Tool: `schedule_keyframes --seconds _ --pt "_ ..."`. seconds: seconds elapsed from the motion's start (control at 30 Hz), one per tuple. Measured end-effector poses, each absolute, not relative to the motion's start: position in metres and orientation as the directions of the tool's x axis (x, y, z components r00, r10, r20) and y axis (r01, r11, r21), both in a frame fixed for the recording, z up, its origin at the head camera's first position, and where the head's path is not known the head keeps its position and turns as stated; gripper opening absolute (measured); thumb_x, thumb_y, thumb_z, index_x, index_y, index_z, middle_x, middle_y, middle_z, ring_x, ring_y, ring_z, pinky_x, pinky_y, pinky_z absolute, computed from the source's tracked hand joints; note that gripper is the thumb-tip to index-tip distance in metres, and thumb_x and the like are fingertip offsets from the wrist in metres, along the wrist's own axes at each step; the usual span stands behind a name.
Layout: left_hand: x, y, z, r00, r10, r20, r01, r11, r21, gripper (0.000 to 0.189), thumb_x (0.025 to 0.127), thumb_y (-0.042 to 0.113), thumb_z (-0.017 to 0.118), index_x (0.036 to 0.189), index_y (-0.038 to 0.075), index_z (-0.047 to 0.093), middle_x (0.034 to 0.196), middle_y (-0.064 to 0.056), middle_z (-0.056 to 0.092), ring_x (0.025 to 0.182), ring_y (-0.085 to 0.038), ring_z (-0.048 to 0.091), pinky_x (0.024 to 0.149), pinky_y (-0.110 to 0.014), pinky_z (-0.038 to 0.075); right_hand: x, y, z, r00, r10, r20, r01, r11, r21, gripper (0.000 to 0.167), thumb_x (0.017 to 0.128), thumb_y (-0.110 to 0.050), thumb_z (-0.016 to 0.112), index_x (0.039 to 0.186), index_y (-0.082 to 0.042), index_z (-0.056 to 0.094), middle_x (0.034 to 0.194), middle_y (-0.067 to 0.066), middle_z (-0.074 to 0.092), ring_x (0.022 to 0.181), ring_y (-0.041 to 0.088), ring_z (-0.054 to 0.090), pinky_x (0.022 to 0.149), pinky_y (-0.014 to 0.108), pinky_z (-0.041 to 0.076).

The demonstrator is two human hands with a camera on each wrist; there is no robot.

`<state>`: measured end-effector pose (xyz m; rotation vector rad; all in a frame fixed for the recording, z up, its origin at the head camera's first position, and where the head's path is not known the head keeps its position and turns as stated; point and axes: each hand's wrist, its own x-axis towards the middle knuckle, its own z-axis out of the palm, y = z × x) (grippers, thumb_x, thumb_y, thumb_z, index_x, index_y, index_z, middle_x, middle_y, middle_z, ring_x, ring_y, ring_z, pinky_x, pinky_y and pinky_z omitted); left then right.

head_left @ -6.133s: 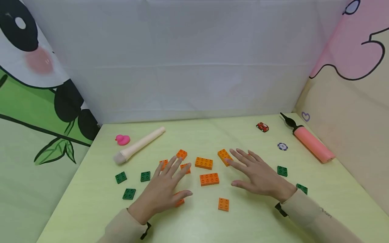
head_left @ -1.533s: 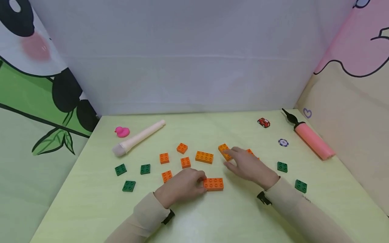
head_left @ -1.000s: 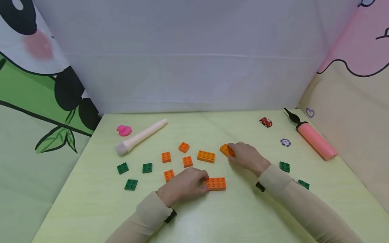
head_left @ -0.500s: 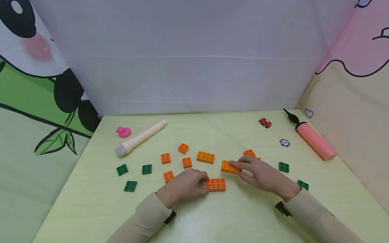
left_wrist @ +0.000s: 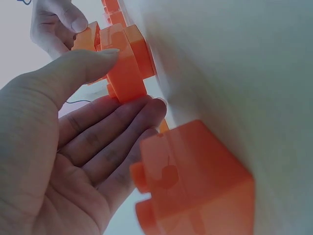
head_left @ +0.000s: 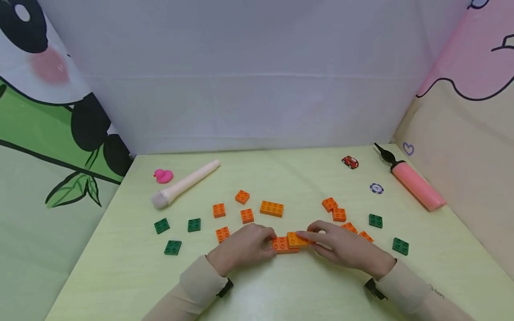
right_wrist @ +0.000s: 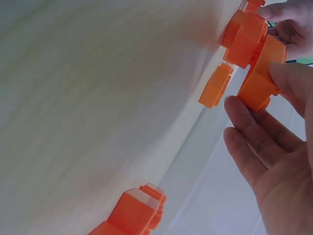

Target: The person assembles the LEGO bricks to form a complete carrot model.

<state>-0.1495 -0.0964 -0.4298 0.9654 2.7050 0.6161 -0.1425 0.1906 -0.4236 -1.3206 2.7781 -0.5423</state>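
Note:
My left hand (head_left: 245,244) pinches the left end of a long orange building brick (head_left: 279,245), thumb on its near side in the left wrist view. A smaller orange brick (left_wrist: 143,51) shows beneath it, on the table side. Between thumb and fingers my right hand (head_left: 347,247) holds a long light-orange brick (head_left: 296,240) over the right part of the orange one. In the right wrist view this light-orange brick (right_wrist: 266,68) looks slightly tilted, with studs facing away from the table. Whether the two long bricks are pressed together I cannot tell.
Another long light-orange brick (head_left: 271,208) lies beyond the hands. Small orange bricks lie left (head_left: 218,210) and right (head_left: 339,214); green bricks (head_left: 194,224) lie farther out. A pink duck (head_left: 163,175), pale tube (head_left: 186,183), red toy car (head_left: 350,162), poker chip (head_left: 376,188) and pink pump (head_left: 417,185) stand around.
My right hand has gripped the light-orange brick at the back, turned it and brought it nearer, over the long orange brick. My left hand has stayed on the orange brick.

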Motion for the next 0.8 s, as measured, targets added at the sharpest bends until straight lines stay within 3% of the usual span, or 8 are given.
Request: schedule_keyframes --seconds 0.8 --pt "-0.1495 -0.0937 -0.4280 -0.765 0.641 -0.066 0.550 0.702 0.452 0.023 0.091 0.031 0.074 0.107 0.014 0.072 0.094 0.006 0.069 0.077 -0.004 0.055 0.077 -0.022 0.051 -0.1390 0.1862 -0.4196 -0.644 -0.760 0.089 -0.743 0.594 -0.309 0.047 0.096 -0.021 0.068 0.141 -0.028 0.058 0.115 -0.001 0.061 0.088 0.009 0.058 0.078 0.023 0.055"
